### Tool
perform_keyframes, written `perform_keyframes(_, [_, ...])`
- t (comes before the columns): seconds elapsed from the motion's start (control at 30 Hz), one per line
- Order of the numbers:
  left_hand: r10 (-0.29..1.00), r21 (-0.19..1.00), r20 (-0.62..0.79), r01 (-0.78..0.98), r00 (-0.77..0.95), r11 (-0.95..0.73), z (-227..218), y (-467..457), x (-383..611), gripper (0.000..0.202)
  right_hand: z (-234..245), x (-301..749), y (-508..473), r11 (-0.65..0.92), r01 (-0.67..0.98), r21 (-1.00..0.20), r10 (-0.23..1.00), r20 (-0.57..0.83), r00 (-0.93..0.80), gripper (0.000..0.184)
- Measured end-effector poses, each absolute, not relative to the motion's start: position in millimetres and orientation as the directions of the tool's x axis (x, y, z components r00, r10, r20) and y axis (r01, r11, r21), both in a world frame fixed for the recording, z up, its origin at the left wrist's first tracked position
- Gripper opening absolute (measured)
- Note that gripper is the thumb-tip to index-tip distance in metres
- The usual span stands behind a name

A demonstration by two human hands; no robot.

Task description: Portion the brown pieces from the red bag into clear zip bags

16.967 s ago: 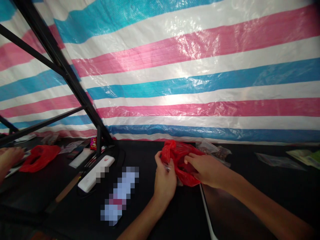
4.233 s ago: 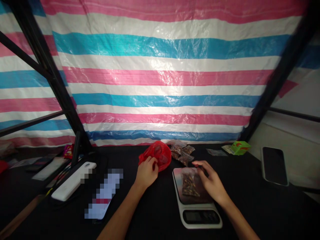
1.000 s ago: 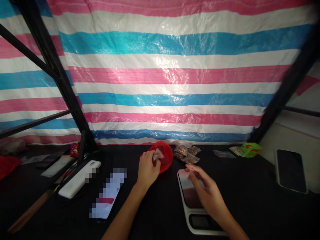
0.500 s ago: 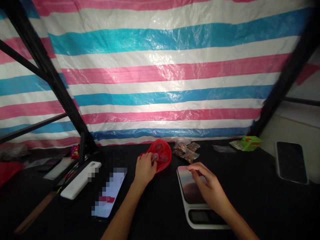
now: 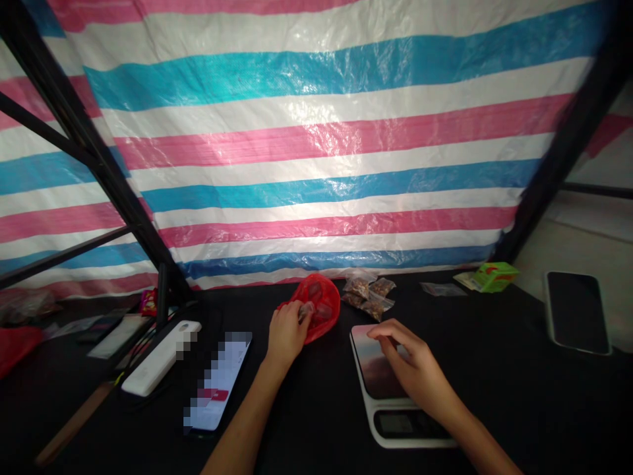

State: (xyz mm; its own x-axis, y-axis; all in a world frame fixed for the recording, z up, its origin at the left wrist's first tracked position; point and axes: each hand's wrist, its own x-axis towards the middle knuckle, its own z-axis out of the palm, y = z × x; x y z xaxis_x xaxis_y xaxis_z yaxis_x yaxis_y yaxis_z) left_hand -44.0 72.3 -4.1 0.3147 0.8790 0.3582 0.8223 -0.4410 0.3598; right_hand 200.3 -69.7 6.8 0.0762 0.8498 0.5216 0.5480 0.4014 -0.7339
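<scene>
My left hand (image 5: pixel 285 331) is closed on a small clear packet at the mouth of a red plastic bag (image 5: pixel 321 311) on the black table. A white kitchen scale (image 5: pixel 390 396) with a shiny platform lies in front of me. My right hand (image 5: pixel 413 365) rests over the platform's right part with its fingers curled loosely; nothing shows in them. Just behind the scale lies a small heap of clear packets with brown contents (image 5: pixel 370 293).
A phone (image 5: pixel 217 382) and a white power bank (image 5: pixel 161 357) lie to the left. A green box (image 5: pixel 494 276) and flat clear bags (image 5: pixel 442 288) sit far right, a dark phone (image 5: pixel 576 311) beyond. A striped tarp (image 5: pixel 316 145) and black frame poles (image 5: pixel 93 152) stand behind.
The packet that lay on the scale earlier is gone from it. My left hand has pushed its packet lower into the red bag's mouth. My right hand stays over the platform.
</scene>
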Motion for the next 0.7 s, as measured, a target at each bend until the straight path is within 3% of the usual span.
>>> perform_keyframes(0.37, [0.889,0.507,0.364,0.742,0.278,-0.439,-0.2,71.6,-43.5,0.019,8.2,199.9,-70.5,0.387,0.563,-0.731,0.861,0.504,0.063,0.022])
perform_keyframes(0.5, [0.883,0.517,0.381,0.729,0.274,-0.449,-2.1,72.5,-42.9,0.009,7.5,199.8,-70.0,0.394,0.548,-0.738,0.860,0.507,0.065,0.020])
perform_keyframes(0.63, [0.871,0.499,0.424,0.738,0.248,-0.453,-4.3,71.1,-39.8,0.028,6.9,199.9,-68.8,0.398,0.545,-0.738,0.860,0.506,0.057,0.019])
perform_keyframes(0.7, [0.871,0.492,0.422,0.743,0.253,-0.454,-4.3,70.0,-38.7,0.027,7.0,199.9,-68.9,0.392,0.544,-0.742,0.865,0.498,0.055,0.019])
